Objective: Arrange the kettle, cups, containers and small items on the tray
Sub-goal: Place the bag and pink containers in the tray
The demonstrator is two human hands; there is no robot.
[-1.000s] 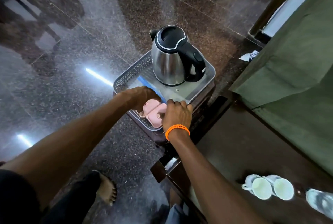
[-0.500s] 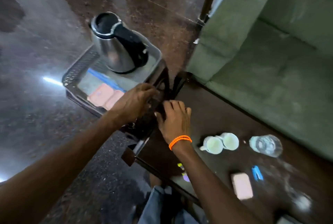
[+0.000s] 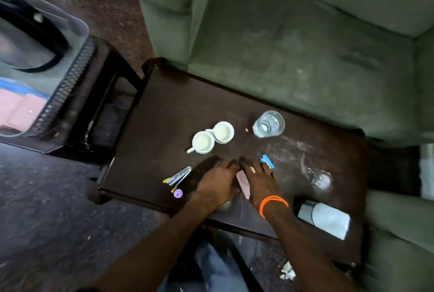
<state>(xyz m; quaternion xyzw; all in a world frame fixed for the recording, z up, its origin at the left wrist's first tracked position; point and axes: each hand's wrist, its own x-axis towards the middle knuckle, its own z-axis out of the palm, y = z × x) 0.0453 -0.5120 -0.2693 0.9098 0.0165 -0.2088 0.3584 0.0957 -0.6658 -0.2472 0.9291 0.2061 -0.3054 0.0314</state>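
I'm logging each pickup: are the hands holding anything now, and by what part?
Both hands, left and right, close on a pink packet lying on the table, one on each long side. It is not yet lifted.

A dark wooden counter (image 3: 164, 108) fills the middle of the view, its top scuffed with pale smears toward the right. Behind it stands a green sofa (image 3: 305, 40), its seat cushion worn in lighter patches and one arm rising at the upper left. Left of the counter sits a lower dark stool (image 3: 98, 85), touching or just beside the counter's corner. The floor (image 3: 47, 209) is dark speckled stone, reddish brown at the top left. Blue denim (image 3: 218, 268) shows under the counter's near edge, and a crumpled scrap of paper (image 3: 287, 270) lies on the floor just right of it.
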